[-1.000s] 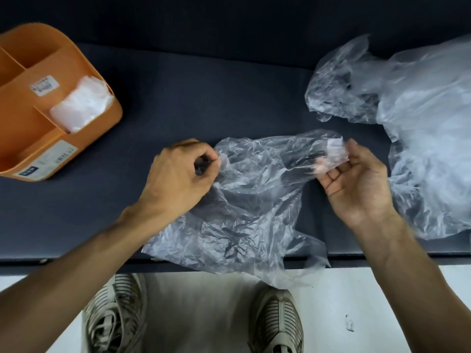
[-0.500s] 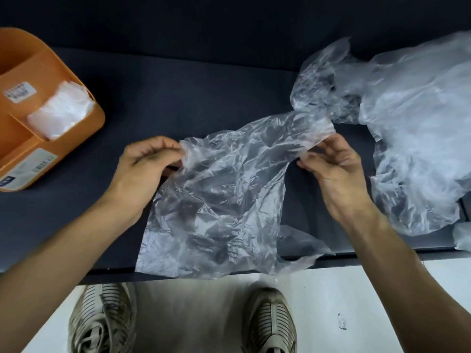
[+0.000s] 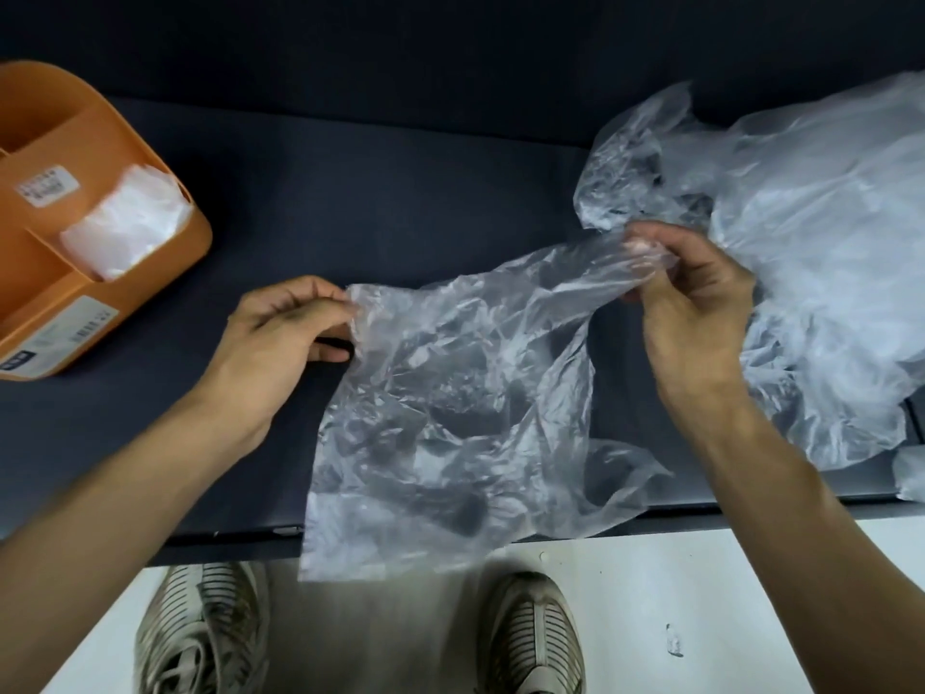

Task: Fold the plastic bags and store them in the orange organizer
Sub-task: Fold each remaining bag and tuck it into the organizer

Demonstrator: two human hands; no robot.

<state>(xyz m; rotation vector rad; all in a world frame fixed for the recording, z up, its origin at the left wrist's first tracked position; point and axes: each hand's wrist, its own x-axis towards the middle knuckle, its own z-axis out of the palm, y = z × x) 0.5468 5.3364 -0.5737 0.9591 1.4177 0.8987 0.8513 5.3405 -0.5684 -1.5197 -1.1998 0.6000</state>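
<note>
Your left hand [image 3: 280,338] pinches the left top corner of a clear plastic bag [image 3: 450,418], thumb and fingers curled onto the edge. Your right hand [image 3: 696,313] pinches the bag's right top end, which is bunched into a narrow strip between the fingertips [image 3: 645,252]; this end sits higher and farther from you than the left corner. Between the two hands the top edge is pulled fairly taut and slants up to the right.

The rest of the bag hangs crumpled below that edge. It drapes over the dark blue surface [image 3: 400,202], and its lower end goes past the near edge of the surface, above the pale floor [image 3: 701,593]. A loose flap curls out at the bag's lower right.

To the right, touching or just behind your right hand, lies a heap of more clear bags [image 3: 811,232]. At the far left sits the orange organizer [image 3: 75,293], well apart from the bag you hold; a folded bag [image 3: 125,222] stands in its right compartment. Near you, under the surface's edge, are two grey shoes [image 3: 530,638] on the floor.
</note>
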